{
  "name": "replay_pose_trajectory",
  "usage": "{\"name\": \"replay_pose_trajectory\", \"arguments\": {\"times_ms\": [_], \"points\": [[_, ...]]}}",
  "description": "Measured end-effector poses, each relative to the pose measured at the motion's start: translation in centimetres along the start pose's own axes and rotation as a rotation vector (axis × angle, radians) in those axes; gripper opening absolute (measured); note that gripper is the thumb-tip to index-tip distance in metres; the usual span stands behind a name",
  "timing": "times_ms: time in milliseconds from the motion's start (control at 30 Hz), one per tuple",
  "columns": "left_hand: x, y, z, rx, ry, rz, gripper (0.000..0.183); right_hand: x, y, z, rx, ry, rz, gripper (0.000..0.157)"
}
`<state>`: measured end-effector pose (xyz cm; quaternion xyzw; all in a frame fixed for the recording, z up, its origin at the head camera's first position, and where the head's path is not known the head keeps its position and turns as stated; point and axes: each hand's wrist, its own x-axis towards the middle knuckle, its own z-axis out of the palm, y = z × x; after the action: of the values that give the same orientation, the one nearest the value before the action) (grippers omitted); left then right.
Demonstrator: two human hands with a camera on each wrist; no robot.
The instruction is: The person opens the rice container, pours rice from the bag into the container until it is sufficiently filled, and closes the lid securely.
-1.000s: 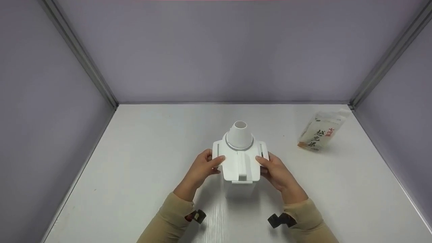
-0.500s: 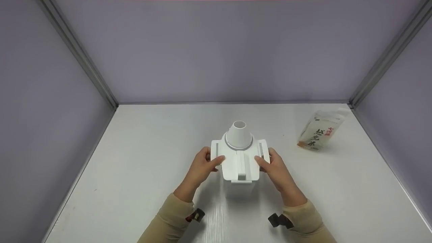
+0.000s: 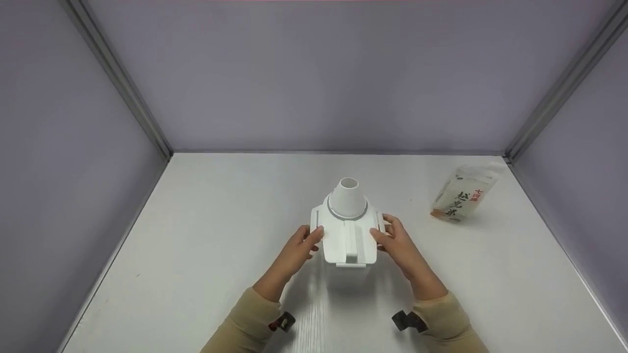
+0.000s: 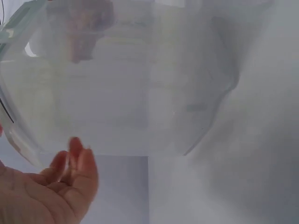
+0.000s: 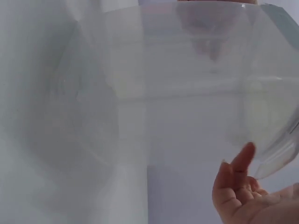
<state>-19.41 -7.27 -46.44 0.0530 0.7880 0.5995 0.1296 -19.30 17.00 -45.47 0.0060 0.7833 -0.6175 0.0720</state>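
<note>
A clear plastic storage container (image 4: 112,107) stands upright on the white table, topped by a white lid (image 3: 335,247). A white cone-shaped cup (image 3: 347,203) with an open top rises from the lid's far part, and a raised white bar (image 3: 351,240) runs along its near part. My left hand (image 3: 296,250) holds the lid's left edge, thumb on top and fingers bent beside the side flap. Opposite it, my right hand (image 3: 403,251) holds the right edge in the same way. Both wrist views show bent fingers next to the see-through wall, below the lid.
At the back right, a clear bag of rice (image 3: 458,198) with printed characters leans on the table (image 3: 221,220). Grey-violet panels (image 3: 333,73) enclose the back and both sides. Dark wrist cameras (image 3: 408,321) sit at the sleeve cuffs.
The lid's side flaps stuck out wider half a second ago and now look narrower, tilted at the sides. Both hands have moved slightly inward with them. The container and bag stay put.
</note>
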Motion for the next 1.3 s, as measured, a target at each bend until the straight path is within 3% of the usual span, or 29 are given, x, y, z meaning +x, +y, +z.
{"name": "replay_pose_trajectory", "arguments": {"times_ms": [267, 433, 600, 833, 967, 1200, 1300], "points": [[-2.3, -0.3, 0.6, -0.019, -0.137, -0.04, 0.085, 1.1, -1.2, -1.3, -0.086, 0.03, -0.101, 0.058], [-3.2, -0.2, 1.6, 0.018, -0.143, -0.041, 0.092, 2.1, -2.3, -1.5, -0.197, 0.01, -0.182, 0.064], [-3.6, 0.0, 2.4, 0.037, -0.163, -0.013, 0.093, 2.7, -2.9, -1.5, -0.276, -0.086, -0.26, 0.07], [-3.7, 0.0, 2.5, 0.02, -0.17, 0.021, 0.089, 3.3, -3.2, -1.2, -0.393, -0.198, -0.283, 0.081], [-3.8, 0.0, 2.3, 0.036, -0.157, -0.003, 0.09, 3.2, -2.9, -1.2, -0.427, -0.199, -0.274, 0.086], [-3.8, 0.0, 1.5, 0.013, -0.17, 0.067, 0.079, 2.7, -2.9, -1.4, -0.403, -0.152, -0.294, 0.085], [-3.7, -0.2, 1.2, 0.008, -0.152, 0.055, 0.077, 2.3, -2.7, -1.6, -0.412, -0.114, -0.29, 0.084]]}}
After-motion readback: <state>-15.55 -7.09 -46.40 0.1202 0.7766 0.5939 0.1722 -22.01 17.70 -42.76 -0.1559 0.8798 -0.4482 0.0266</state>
